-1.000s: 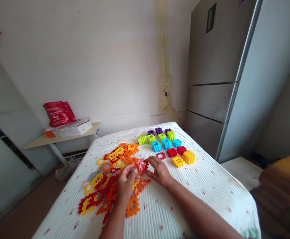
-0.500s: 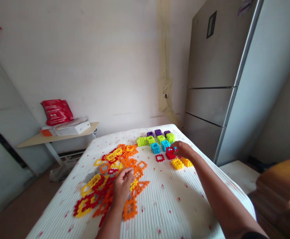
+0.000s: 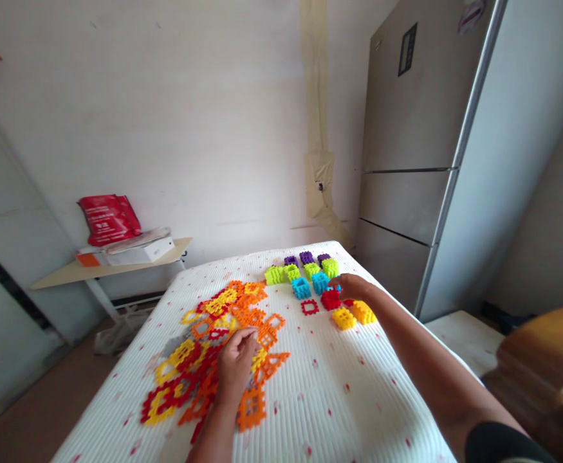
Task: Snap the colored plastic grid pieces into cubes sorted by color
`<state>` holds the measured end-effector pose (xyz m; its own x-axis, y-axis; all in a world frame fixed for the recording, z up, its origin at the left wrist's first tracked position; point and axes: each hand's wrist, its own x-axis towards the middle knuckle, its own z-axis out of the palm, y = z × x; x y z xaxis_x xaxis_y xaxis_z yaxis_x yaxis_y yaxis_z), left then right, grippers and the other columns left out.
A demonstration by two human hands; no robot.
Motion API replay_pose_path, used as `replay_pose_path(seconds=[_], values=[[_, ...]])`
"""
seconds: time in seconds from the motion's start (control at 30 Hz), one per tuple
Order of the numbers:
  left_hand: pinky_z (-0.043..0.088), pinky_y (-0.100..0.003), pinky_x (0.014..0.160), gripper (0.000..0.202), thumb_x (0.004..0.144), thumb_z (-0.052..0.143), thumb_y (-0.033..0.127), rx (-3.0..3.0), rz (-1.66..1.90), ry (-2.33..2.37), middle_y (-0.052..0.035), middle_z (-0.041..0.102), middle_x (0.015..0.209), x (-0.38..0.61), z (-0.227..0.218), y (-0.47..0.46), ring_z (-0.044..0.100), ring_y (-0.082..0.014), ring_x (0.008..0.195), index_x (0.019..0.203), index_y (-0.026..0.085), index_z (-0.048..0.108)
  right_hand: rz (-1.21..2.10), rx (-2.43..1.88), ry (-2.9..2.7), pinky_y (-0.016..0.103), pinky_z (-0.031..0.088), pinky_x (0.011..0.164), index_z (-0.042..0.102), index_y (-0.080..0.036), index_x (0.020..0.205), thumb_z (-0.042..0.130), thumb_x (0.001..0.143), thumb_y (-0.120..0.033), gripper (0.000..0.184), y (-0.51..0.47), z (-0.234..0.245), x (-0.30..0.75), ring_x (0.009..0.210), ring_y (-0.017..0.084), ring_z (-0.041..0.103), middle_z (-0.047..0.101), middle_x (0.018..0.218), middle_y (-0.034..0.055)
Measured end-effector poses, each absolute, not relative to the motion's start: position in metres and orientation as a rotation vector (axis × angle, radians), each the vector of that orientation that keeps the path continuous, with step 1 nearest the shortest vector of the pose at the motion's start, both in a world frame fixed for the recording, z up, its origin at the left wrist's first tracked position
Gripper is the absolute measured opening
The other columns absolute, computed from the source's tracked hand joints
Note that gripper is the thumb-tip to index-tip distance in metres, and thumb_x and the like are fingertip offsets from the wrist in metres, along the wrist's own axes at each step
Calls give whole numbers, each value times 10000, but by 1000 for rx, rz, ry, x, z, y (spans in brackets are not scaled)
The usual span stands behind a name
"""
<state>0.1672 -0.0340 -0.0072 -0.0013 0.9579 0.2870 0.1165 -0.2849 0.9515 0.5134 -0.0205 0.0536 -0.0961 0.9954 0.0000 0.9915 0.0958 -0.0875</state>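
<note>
My right hand [image 3: 356, 288] is at the stack of red toothed square building pieces [image 3: 330, 299], its bent fingers at the stack's top right edge and slightly apart. No separate piece shows in it. A single red square frame piece [image 3: 310, 307] lies flat to the left of that stack. Over the loose pile of orange, yellow and red building pieces [image 3: 199, 360], my left hand [image 3: 239, 354] hovers or rests with its fingers curled against the thumb. Whatever it may hold is hidden. Yellow stacks [image 3: 343, 317] sit just in front of the red one.
Behind the red stack stand blue stacks [image 3: 301, 288], lime green stacks [image 3: 275, 275] and purple stacks [image 3: 306, 258]. All are on a white ribbed cover [image 3: 310, 399]. A fridge [image 3: 401, 161] stands to the right. A side table [image 3: 64, 273] at left bears boxes and a red bag [image 3: 110, 218].
The red frame piece that my right hand held above the red stack now lies on it, and the fingers have loosened. My left hand stays in about the same place.
</note>
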Motion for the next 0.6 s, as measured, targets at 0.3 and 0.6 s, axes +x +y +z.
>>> replay_pose_path(seconds=[0.3, 0.6], values=[[490, -255, 513, 307, 651, 629, 436, 1504, 1395, 1130, -7, 622, 559, 168, -6, -34, 588, -151, 522, 772, 156, 661, 46, -2123, -2282, 262, 468, 717, 636, -256, 1108, 593, 652, -98, 484, -22, 49, 507, 898, 213, 625, 680, 1007, 38], [473, -241, 577, 194, 751, 516, 317, 1795, 1424, 1159, -25, 633, 655, 168, -7, -37, 597, -140, 607, 753, 164, 634, -137, -1742, -2220, 288, 456, 847, 628, -202, 1083, 514, 726, -109, 386, -42, 55, 467, 1018, 205, 588, 639, 1111, 78]])
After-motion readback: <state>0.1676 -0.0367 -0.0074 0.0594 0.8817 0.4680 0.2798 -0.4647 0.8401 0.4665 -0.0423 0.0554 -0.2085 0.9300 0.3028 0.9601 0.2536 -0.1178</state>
